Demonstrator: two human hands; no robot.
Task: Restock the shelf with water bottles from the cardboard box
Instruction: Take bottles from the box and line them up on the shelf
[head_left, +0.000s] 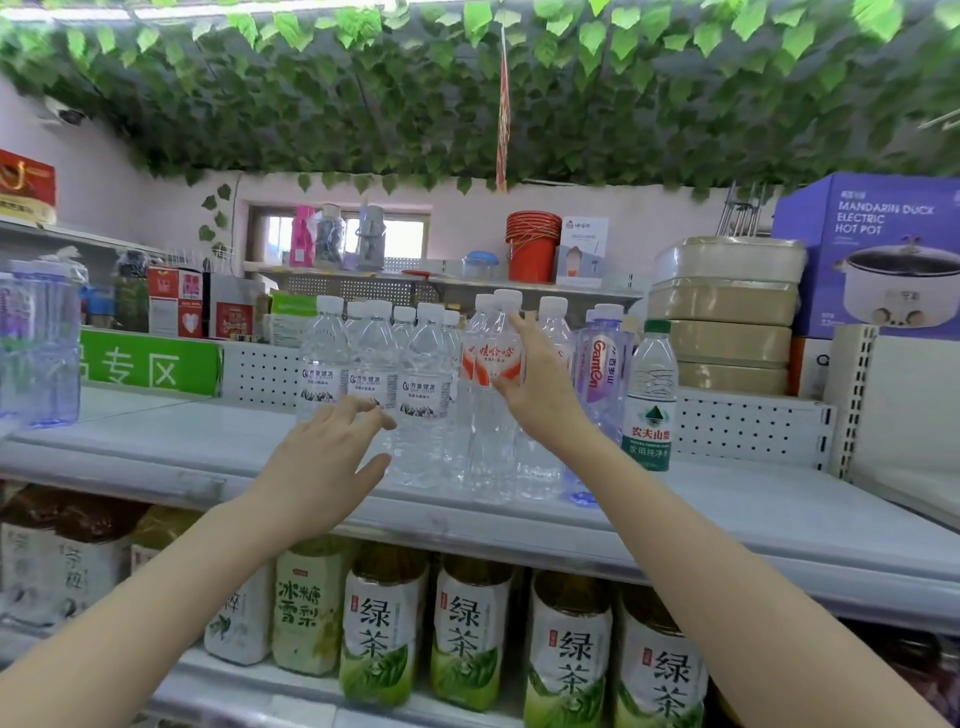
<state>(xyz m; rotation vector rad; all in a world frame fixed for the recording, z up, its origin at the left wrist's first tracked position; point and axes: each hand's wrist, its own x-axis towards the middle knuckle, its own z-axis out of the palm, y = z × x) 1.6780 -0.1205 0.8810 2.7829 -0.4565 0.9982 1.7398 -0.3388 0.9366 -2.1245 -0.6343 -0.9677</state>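
Note:
Several clear water bottles stand grouped on the grey shelf (727, 514): white-capped ones with blue-lettered labels (426, 395), ones with red-and-white labels (493, 364), purple-tinted bottles (602, 374) and a green-capped bottle (652, 400). My left hand (324, 462) hovers with relaxed, slightly bent fingers just in front of the blue-labelled bottles, holding nothing. My right hand (540, 379) lies with straight fingers against the side of a red-labelled bottle. No cardboard box is in view.
Green tea bottles (467, 634) and other drinks fill the shelf below. More purple bottles (41, 343) stand at the far left. A green sign (150, 364), stacked containers (727, 312) and a hot pot box (878, 254) sit behind. Bare shelf lies left and right of the bottles.

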